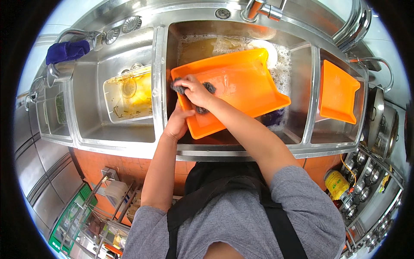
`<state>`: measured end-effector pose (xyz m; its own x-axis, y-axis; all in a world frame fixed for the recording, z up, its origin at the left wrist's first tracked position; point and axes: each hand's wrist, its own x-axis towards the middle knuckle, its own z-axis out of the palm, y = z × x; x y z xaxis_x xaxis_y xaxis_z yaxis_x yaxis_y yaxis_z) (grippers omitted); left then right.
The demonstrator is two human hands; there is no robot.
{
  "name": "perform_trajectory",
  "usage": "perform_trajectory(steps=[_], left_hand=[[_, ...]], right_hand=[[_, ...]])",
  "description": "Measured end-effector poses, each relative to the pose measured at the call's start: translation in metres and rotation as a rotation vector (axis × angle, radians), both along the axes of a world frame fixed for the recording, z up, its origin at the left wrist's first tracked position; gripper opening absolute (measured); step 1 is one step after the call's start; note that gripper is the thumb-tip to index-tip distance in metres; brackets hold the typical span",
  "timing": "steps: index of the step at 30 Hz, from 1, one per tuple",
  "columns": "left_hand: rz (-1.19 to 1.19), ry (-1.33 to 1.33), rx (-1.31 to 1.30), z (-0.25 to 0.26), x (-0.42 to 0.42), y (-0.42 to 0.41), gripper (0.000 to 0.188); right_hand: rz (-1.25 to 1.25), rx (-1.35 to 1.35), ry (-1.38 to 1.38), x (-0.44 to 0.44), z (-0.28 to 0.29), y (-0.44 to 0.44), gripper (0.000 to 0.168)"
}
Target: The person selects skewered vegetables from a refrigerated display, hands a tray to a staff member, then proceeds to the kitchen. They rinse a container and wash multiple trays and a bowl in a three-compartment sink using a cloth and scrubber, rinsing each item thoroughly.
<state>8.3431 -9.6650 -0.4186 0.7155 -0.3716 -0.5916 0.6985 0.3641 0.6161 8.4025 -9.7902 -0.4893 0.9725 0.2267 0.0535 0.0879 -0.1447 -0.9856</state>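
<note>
An orange plastic tray (239,87) lies tilted across the middle sink basin (299,81), above foamy water (281,77). My left hand (178,123) holds its near left corner, the thumb over the rim. My right hand (197,92) grips a dark scouring pad (178,86) at the tray's left end wall. More dark scouring material (209,87) shows beside that hand and under its wrist; whether it is one piece or several, I cannot tell. A white round dish (272,55) lies partly hidden behind the tray. A dark purple cloth (273,117) is in the water below it.
The left basin (90,106) holds a clear plastic container (129,97) with yellow residue. Another orange tray (339,92) stands in the right basin. Faucets (258,11) rise at the back; a purple cloth (66,51) hangs over the left one. Racks (106,200) stand behind me on both sides.
</note>
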Motion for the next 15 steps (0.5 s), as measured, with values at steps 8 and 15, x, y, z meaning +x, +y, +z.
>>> perform_trajectory(steps=[8, 15], left_hand=[[0.166, 0.042, -0.071, 0.008, 0.021, -0.01, 0.066], [0.052, -0.201, 0.32, 0.032, 0.052, -0.033, 0.044]], right_hand=[[0.57, -0.024, 0.131, -0.075, 0.051, -0.036, 0.031], [0.478, -0.389, -0.176, -0.088, 0.075, -0.111, 0.033]])
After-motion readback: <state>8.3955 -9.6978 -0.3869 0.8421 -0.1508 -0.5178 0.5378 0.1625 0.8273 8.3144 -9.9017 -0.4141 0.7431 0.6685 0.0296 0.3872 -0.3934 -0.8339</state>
